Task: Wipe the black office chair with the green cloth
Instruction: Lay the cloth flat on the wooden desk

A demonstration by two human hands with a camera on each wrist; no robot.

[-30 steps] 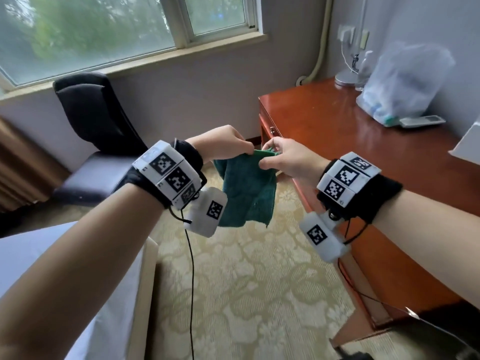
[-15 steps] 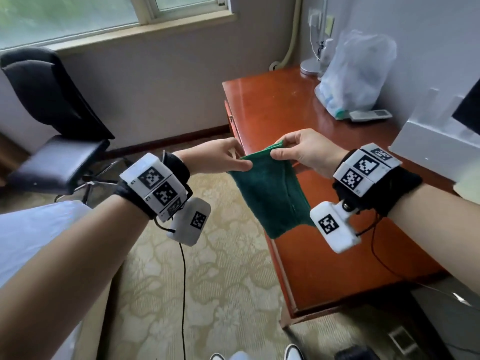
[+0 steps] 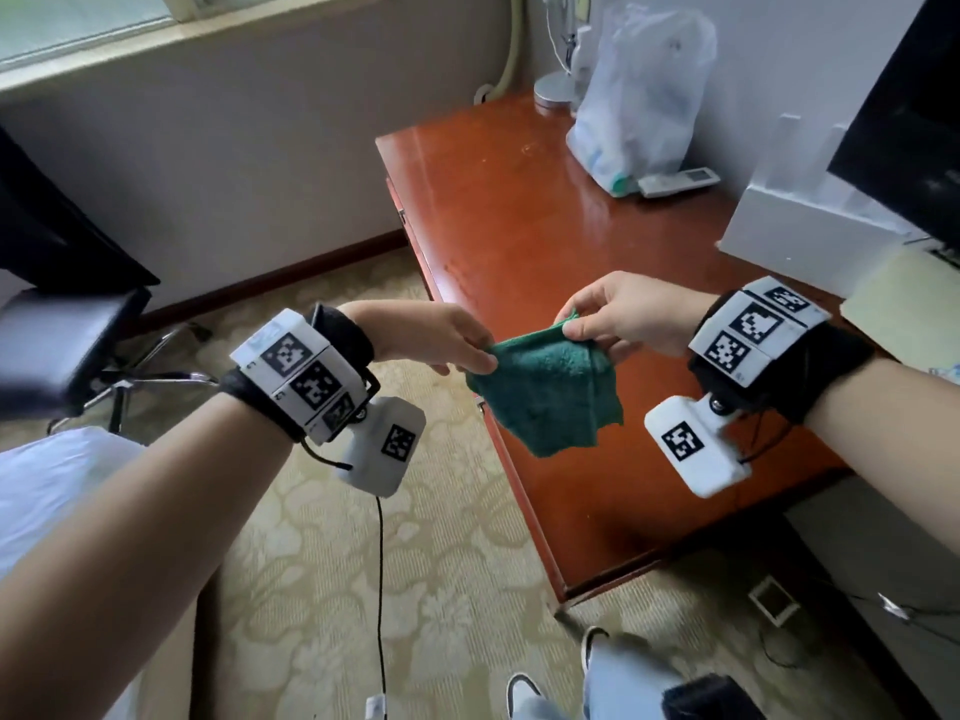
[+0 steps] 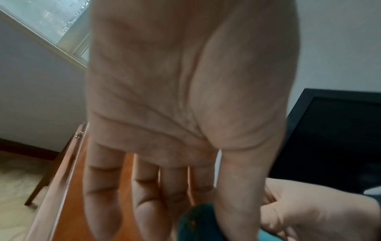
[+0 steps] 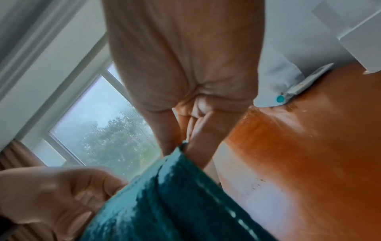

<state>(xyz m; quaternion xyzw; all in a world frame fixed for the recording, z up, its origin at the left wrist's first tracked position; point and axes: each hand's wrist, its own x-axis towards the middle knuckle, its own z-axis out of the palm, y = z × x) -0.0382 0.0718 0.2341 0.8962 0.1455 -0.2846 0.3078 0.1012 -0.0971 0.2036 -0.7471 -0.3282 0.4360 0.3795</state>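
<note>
A green cloth [image 3: 548, 397] hangs folded in the air over the near left edge of a red-brown desk [image 3: 524, 210]. My left hand [image 3: 441, 340] pinches its left top corner, and my right hand [image 3: 618, 314] pinches its right top corner. The right wrist view has the cloth [image 5: 175, 200] held between thumb and fingers of my right hand [image 5: 185, 143]. A bit of the cloth [image 4: 198, 223] peeks out by the thumb of my left hand [image 4: 198, 212]. The black office chair [image 3: 57, 304] stands far left, partly cut off by the frame edge.
On the desk's far side are a plastic bag [image 3: 644, 90], a remote [image 3: 678, 180], a lamp base [image 3: 556, 88] and a white box [image 3: 810, 220] under a dark screen [image 3: 914, 111]. A white bed [image 3: 47, 485] lies at the lower left. Patterned carpet [image 3: 415, 589] spreads between bed and desk.
The view has swung right and down, so the chair has slid to the left edge. Both hands with the cloth have come over the desk's edge, still pinching its corners.
</note>
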